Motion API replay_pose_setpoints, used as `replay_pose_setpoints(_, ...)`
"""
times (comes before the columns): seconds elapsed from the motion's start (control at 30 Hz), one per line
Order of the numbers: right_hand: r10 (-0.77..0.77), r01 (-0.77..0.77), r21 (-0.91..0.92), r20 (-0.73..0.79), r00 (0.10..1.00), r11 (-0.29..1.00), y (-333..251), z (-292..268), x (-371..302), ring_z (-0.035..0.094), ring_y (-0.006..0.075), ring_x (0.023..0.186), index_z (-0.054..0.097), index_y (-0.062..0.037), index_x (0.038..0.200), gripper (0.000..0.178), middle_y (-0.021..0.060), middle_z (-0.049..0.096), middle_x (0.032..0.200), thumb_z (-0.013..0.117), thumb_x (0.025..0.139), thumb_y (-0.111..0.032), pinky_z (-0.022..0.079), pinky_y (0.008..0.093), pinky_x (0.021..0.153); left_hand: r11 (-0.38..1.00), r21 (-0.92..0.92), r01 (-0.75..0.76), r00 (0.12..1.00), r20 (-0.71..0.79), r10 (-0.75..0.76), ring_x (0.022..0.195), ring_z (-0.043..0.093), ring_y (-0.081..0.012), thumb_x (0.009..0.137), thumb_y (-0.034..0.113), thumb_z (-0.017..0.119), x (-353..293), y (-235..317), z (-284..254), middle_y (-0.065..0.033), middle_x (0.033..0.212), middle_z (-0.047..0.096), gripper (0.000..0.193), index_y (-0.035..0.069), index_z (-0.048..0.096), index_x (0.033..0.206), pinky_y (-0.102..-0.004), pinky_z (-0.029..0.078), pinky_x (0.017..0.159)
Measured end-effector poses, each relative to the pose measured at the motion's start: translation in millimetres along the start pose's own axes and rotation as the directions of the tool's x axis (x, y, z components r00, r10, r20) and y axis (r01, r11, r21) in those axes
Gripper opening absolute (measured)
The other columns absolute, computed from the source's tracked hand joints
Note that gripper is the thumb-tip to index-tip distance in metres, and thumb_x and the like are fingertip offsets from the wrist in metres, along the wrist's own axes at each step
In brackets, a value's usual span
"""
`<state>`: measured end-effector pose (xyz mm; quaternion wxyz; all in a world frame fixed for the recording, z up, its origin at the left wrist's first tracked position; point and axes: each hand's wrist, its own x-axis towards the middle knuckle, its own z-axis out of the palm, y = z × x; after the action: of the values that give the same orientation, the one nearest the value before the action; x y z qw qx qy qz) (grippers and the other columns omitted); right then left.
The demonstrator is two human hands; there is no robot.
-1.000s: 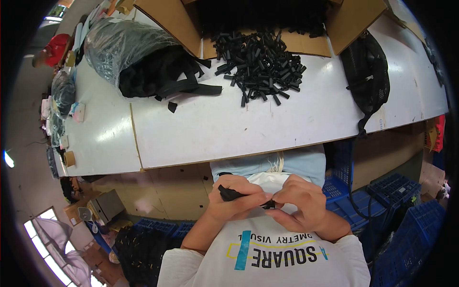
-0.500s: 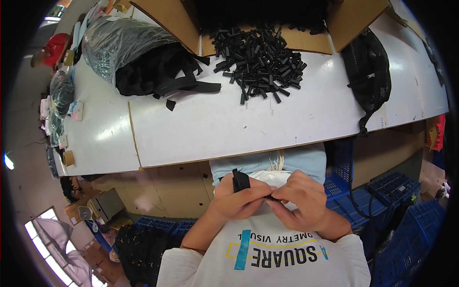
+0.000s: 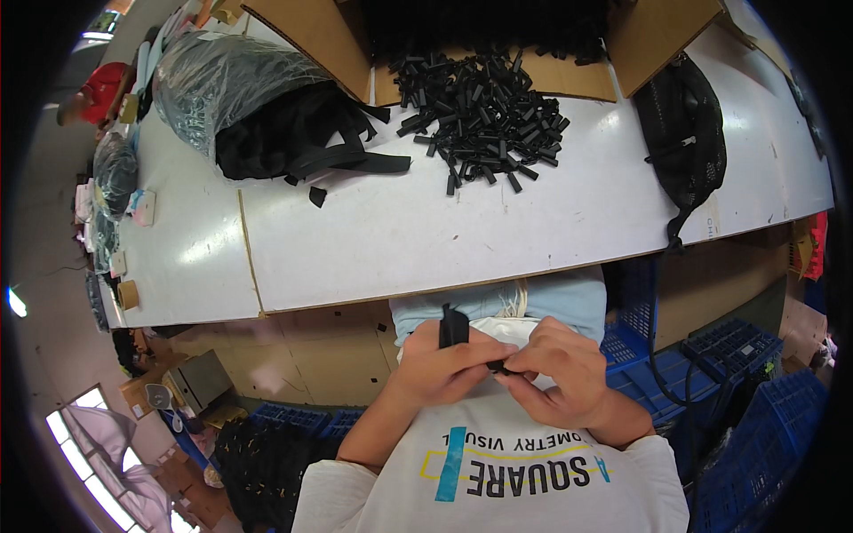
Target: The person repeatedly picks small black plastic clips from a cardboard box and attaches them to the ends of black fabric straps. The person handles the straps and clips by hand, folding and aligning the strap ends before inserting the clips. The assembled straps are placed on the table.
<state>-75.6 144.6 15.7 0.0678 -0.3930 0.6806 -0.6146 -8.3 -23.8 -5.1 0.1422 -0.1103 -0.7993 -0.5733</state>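
My left hand point(image 3: 428, 373) is closed around a black fabric strap point(image 3: 454, 328), whose folded end stands up above the fingers. My right hand point(image 3: 562, 371) meets it in front of my chest, thumb and forefinger pinching a small black piece point(image 3: 498, 366) at the left fingertips. Whether this piece is the strap's other end or a separate part cannot be made out. On the table beyond lies a heap of small black plastic pieces point(image 3: 489, 120), likely zipper pulls or cord ends.
A cardboard box point(image 3: 577, 78) lies open behind the heap on the white table point(image 3: 373, 240). Left of it, a clear plastic bag point(image 3: 191, 98) spills black straps point(image 3: 355, 162). A black mesh pouch point(image 3: 684, 142) lies at right. Blue crates point(image 3: 755, 453) stand below.
The strap's raised end has shifted slightly right and stands straighter. The small black piece between my fingertips shows a little more. Both hands stay nearly in place.
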Motion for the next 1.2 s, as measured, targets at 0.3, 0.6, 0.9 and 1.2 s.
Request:
replay_pose_setpoints(0.3,0.115,-0.116,0.05,0.017,0.993,0.992,-1.8,0.9,-0.7,0.048,0.0154,0.048,0.06,-0.0024,0.083,0.025,0.0045,0.055,0.061,0.075,0.064,0.004,0.037,0.0266,0.047,0.994,-0.109,-0.001,0.999,0.034,0.004,0.052,0.062,-0.0208,0.057,-0.008,0.055,0.8,-6.2,0.9,-0.0115,0.063,0.062,0.026,-0.002,0.066,0.08,-0.026,0.047,0.048)
replay_pose_setpoints(0.6,0.215,-0.216,0.017,0.031,0.976,0.976,-5.0,0.4,-1.0,0.049,0.0126,0.049,0.061,-0.0038,0.082,0.023,0.0021,0.057,0.062,0.074,0.065,0.003,0.038,0.0242,0.046,0.996,-0.09,-0.014,1.0,0.019,0.016,0.049,0.059,-0.0199,0.056,-0.009,0.054,3.1,-5.4,2.0,-0.011,0.061,0.061,0.025,-0.001,0.065,0.078,-0.0255,0.046,0.047)
replay_pose_setpoints(0.9,0.376,-0.376,0.058,0.023,0.926,0.925,-4.5,-1.6,0.1,0.051,0.012,0.05,0.061,-0.0033,0.08,0.016,0.0023,0.057,0.061,0.072,0.069,0.0,0.04,0.0233,0.046,0.975,-0.131,0.177,0.979,0.123,-0.161,0.047,0.055,-0.0172,0.065,-0.002,0.066,-4.6,-13.3,2.7,-0.006,0.069,0.063,0.023,0.002,0.065,0.087,-0.0263,0.039,0.043)
replay_pose_setpoints(1.2,0.43,-0.44,0.102,0.105,0.897,0.892,-5.1,-4.8,1.1,0.053,0.0127,0.051,0.061,-0.0011,0.081,0.015,0.0045,0.058,0.062,0.072,0.071,-0.001,0.041,0.0237,0.047,0.945,-0.26,0.197,0.977,0.136,-0.166,0.04,0.048,-0.0132,0.069,0.001,0.068,-8.7,-16.5,1.9,-0.0047,0.06,0.058,0.017,0.002,0.065,0.086,-0.0247,0.034,0.04)
